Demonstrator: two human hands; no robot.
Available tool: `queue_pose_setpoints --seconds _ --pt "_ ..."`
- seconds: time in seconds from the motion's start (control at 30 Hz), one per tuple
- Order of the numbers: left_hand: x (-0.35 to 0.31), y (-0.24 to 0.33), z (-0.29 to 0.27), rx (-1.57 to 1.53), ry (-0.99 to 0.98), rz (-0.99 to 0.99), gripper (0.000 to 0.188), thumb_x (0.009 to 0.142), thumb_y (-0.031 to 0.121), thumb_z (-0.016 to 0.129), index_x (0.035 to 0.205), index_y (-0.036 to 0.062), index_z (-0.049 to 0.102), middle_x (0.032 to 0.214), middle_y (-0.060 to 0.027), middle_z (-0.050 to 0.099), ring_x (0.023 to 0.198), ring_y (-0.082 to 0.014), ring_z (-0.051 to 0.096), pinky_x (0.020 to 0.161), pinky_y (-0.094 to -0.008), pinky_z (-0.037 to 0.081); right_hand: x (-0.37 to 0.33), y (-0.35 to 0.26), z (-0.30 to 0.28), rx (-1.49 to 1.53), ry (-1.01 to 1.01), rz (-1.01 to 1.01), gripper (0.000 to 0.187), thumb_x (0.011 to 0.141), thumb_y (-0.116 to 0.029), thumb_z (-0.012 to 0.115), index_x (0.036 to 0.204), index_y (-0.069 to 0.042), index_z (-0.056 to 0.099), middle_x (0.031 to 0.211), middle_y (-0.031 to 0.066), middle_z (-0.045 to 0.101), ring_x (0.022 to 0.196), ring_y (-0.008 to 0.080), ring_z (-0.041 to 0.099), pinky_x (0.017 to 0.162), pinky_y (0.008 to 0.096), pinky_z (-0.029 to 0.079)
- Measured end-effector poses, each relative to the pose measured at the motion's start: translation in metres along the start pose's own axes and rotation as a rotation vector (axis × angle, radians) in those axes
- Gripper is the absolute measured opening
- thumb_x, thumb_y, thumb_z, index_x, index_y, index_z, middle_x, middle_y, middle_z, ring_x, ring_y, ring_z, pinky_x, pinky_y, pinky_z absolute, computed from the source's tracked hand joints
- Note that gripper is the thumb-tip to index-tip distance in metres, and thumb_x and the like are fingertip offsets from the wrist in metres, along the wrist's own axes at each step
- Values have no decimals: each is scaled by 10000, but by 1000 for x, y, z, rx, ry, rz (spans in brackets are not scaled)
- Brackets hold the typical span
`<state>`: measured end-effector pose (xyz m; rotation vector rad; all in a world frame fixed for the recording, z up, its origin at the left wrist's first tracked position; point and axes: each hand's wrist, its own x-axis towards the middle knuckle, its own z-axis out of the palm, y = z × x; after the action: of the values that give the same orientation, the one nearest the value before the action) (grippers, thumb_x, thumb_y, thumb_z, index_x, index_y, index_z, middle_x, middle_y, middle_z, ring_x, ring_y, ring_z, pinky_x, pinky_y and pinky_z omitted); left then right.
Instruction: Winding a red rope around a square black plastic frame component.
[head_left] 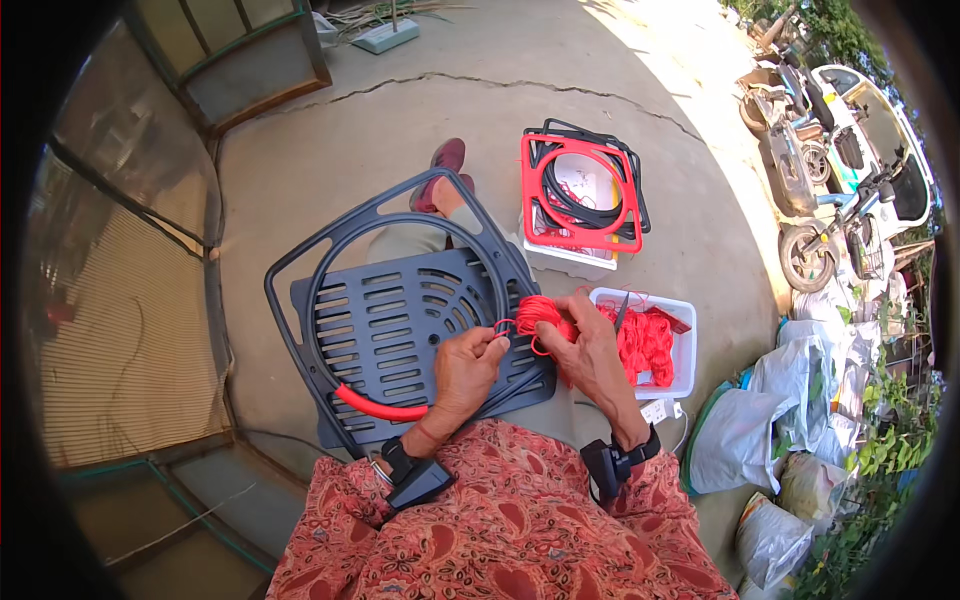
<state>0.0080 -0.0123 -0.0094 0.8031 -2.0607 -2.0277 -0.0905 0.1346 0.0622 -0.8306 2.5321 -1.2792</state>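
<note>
While the right hand (592,352) is clasping the cord (538,314), the left hand (467,371) is pinching its strand, ideally keeping tension even.

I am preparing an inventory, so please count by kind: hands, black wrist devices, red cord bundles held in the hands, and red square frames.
Hands: 2
Black wrist devices: 2
Held red cord bundle: 1
Red square frame: 1
Total: 6

Floor (330,150): grey concrete, one long crack (432,75) across the far part, sunlit strip (690,75) toward the right. Directly on it: white box (570,263), mid-right; white tub (686,350), nearer; white power strip (661,411), just beside tub; pale sacks (735,430), right edge; pale base (386,38) with post, far end.
</note>
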Motion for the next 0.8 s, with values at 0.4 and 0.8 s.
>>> queue_pose_setpoints --seconds 0.4,0.8 --pt "1 -9 0 89 43 44 197 844 231 706 893 40 692 573 -73 588 482 -155 519 501 -331 405 -3 0 12 -251 41 -41 285 791 -153 720 1010 -18 597 890 153 552 830 339 597 715 408 489" --pt "1 -8 2 100 45 39 239 826 227 723 975 42 703 571 -69 593 488 -152 539 508 -324 425 -31 -2 16 -318 0 -3 342 774 -151 729 1066 -37 592 926 148 552 859 356 594 709 434 492"
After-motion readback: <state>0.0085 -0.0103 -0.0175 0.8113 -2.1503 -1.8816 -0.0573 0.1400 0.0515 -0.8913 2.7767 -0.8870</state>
